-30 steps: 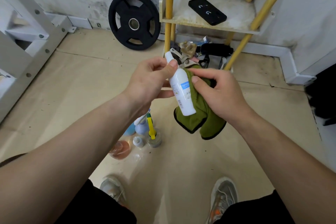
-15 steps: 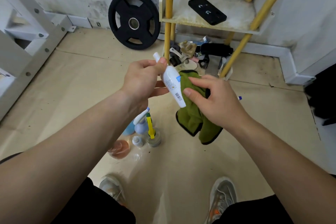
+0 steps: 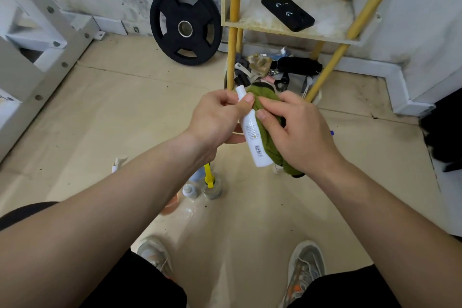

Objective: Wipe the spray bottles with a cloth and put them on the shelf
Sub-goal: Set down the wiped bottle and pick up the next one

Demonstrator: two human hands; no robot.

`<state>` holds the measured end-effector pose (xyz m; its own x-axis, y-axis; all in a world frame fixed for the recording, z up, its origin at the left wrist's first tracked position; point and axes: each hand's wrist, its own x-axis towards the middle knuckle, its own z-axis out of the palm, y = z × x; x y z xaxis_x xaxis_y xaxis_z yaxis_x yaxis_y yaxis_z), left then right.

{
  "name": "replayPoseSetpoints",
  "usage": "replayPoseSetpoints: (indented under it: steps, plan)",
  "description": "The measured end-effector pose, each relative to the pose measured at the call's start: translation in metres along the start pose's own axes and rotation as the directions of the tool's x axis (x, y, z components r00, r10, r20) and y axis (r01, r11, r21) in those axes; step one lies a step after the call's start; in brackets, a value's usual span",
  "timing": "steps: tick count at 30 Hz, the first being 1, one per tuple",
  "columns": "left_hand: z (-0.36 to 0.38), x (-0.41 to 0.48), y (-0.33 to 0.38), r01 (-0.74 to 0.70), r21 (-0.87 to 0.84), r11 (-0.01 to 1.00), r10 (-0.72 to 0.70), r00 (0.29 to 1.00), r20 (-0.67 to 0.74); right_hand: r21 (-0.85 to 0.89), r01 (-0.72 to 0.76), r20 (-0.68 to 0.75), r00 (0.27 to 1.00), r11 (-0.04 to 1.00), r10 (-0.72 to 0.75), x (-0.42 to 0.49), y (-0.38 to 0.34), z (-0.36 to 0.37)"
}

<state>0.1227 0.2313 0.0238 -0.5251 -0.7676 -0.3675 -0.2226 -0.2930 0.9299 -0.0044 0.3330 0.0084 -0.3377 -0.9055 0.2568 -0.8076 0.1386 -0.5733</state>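
Left hand (image 3: 217, 120) pinches the white spray bottle (image 3: 253, 130) near its cap; right hand (image 3: 297, 132) grips a green cloth (image 3: 267, 117) pressed against the bottle's side.

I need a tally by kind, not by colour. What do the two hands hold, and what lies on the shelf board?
bottle: 1, in the left hand
cloth: 1, in the right hand
phone: 1, on the shelf
Total: 3
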Motion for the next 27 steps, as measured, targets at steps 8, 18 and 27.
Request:
replayPoseSetpoints:
  steps: [8,18,27]
  plan:
    - [-0.020,0.012,0.013,0.092,-0.108,0.990,-0.098,0.994,-0.050,-0.084,0.178,-0.039,0.983,0.981,-0.182,-0.011,0.001,0.000]
    - [-0.019,0.011,0.014,0.142,-0.034,0.989,-0.138,0.986,0.092,0.427,-0.282,0.131,0.959,0.859,0.249,-0.009,0.012,0.002]
    - [-0.033,0.012,0.019,0.091,0.016,0.996,-0.092,0.960,0.265,0.487,-0.419,0.234,0.908,0.766,0.348,-0.004,0.012,0.002]
